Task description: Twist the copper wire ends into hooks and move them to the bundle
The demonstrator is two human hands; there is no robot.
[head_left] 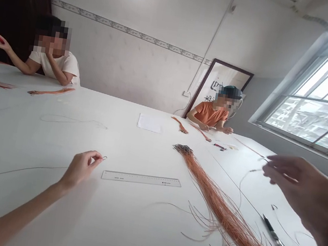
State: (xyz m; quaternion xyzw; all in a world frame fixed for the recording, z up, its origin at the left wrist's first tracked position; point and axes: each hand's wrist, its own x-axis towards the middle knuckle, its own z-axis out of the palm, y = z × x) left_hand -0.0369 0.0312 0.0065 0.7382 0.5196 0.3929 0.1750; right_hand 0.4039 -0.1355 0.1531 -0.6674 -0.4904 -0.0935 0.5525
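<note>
My left hand [80, 168] pinches a small metal hook [104, 158] between thumb and finger, left of a clear ruler [141, 179] lying on the white table. A thin line [18, 168] runs leftward from behind this hand. My right hand [302, 189], raised at the right and slightly blurred, has thumb and fingers pinched on a thin dark piece, with a line hanging near it. Between the hands lies a large bundle of orange lines [219, 203], its dark hooks [183, 149] gathered at the far end. A black pen [280, 243] lies below my right hand.
Across the white table [112, 222] sit two people, one in white [55, 66] and one in orange [210, 114]. Smaller orange bundles [52, 91] lie along the far side, beside a white paper [150, 123]. A loose hook [274, 207] lies near the pen.
</note>
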